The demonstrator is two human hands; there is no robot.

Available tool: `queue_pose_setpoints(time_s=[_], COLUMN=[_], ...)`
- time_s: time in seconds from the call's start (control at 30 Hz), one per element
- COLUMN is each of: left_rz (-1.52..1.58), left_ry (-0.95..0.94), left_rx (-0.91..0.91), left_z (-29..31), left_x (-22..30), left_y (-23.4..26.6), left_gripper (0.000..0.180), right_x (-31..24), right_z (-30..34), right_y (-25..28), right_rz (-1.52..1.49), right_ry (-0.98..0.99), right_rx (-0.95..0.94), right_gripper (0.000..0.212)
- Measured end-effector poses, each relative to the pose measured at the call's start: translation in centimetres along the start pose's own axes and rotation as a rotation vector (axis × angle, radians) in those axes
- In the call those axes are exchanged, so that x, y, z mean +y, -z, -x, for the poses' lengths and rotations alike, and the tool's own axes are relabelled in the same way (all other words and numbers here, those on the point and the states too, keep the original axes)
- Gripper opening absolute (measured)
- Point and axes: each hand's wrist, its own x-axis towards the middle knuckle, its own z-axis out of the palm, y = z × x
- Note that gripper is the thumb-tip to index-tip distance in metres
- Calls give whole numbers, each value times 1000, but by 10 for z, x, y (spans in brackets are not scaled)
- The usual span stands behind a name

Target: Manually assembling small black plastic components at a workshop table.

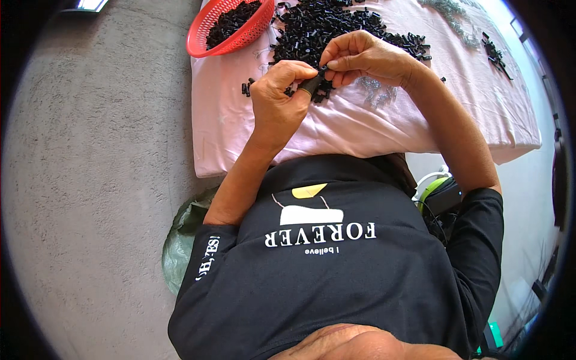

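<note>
We see both hands raised over a table, meeting fingertip to fingertip ahead of the torso. The left hand (pixel 279 99) pinches, thumb against fingers, and the right hand (pixel 375 60) likewise presses thumb and forefinger together from the other side; between the two sets of tips we find a small black part (pixel 323 71), largely hidden by them. Along the left fingertips we note a dark sleeve (pixel 311 83) with a thin gold-coloured band at its near end; whether it is worn or held, we cannot tell. Just beyond both hands spreads a pile (pixel 327 30) of short black pieces, a few of which lie loose beneath the fingertips and just to the left of the left hand. Ahead and to the left of the left hand we observe a red basket (pixel 259 37) with a perforated wall, itself holding black pieces. Directly below the right hand's fingers lies a patch of silvery bits (pixel 378 93); a greyish heap (pixel 447 13) lies ahead and to the right of that hand, and farther to its right, a small black cluster (pixel 495 57). Under all of these we see a pink cloth (pixel 240 141), creased, hanging over the table's near edge. Behind the left hand, beside that forearm's elbow, we make out a greenish bag (pixel 179 255) on the grey floor (pixel 102 180).
</note>
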Motion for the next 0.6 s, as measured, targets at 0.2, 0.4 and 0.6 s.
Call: queue_pose_setpoints(time_s=[0.2, 0.4, 0.6], left_rz=[-119, -65, -67], left_ry=[-72, -64, -2], left_rx=[-31, -36, -94], left_z=[-2, -1, 1], left_x=[9, 9, 10], left_y=[2, 2, 5], left_gripper=[26, 25, 24], right_x=[1, 1, 2], right_z=[0, -1, -1], right_y=[1, 2, 1], right_rz=[-2, -8, -4], right_ry=[-1, 4, 27], right_rx=[-3, -9, -31], right_gripper=[21, 20, 19])
